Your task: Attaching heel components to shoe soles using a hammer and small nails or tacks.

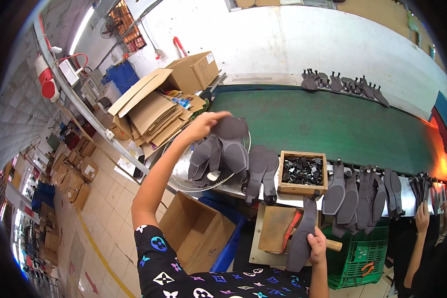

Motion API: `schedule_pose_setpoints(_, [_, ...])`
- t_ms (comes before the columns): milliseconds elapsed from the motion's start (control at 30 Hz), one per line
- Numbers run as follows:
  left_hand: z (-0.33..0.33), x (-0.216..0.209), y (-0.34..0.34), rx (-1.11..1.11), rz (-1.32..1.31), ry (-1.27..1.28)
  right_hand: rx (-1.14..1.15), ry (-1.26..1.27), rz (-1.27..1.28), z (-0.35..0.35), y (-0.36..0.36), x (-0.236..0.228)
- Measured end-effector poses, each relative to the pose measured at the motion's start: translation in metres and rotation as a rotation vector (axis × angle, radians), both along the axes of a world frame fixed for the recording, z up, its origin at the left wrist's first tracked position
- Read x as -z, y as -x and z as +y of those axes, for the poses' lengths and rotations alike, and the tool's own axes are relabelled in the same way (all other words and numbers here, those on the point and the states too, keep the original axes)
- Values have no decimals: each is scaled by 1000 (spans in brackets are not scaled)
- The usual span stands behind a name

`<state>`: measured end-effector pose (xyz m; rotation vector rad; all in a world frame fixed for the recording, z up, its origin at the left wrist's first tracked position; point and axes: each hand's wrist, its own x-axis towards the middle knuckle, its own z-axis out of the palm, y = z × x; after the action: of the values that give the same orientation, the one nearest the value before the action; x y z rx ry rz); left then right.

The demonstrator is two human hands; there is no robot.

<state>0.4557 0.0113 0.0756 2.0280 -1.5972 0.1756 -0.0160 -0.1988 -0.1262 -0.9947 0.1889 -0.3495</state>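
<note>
My right hand grips a dark grey shoe sole with a heel, tilted upright in front of me. My left hand reaches over a round wire basket with its index finger stretched along the edge of a grey sole; the thumb is hidden, but the hand looks closed on that edge. More grey soles lie heaped in the basket. Behind the held sole, a worn board carries a red-handled tool. A wooden handle sticks out beside my right hand.
A wooden box of small black pieces stands among heeled soles along the green conveyor's near edge. Below are an open carton and a green crate with orange-handled pliers. A co-worker's hand shows at right.
</note>
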Motion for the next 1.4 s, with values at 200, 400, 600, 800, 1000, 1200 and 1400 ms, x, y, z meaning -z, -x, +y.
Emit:
schedule_pose_setpoints(200, [-14,41,-10,171,-226,-308,21,3,6,3,3,-5])
schedule_pose_setpoints(400, [113,119,-95,-859,-183,145,12,20,2,2,-7,0])
schedule_pose_setpoints(600, [120,180,-80,-946,1057,-111,40,57,53,1,-2,-1])
schedule_pose_setpoints(800, [123,167,-69,-900,1399,1,81,39,0,9,5,-5])
schedule_pose_setpoints(1000, [134,166,-60,-1183,158,90,7,97,69,6,-1,-14])
schedule_pose_setpoints(1200, [49,57,103,-400,-522,276,-122,63,109,7,-16,-22])
schedule_pose_setpoints(1400, [9,28,256,597,-222,-395,-559,986,59,32,-8,-79])
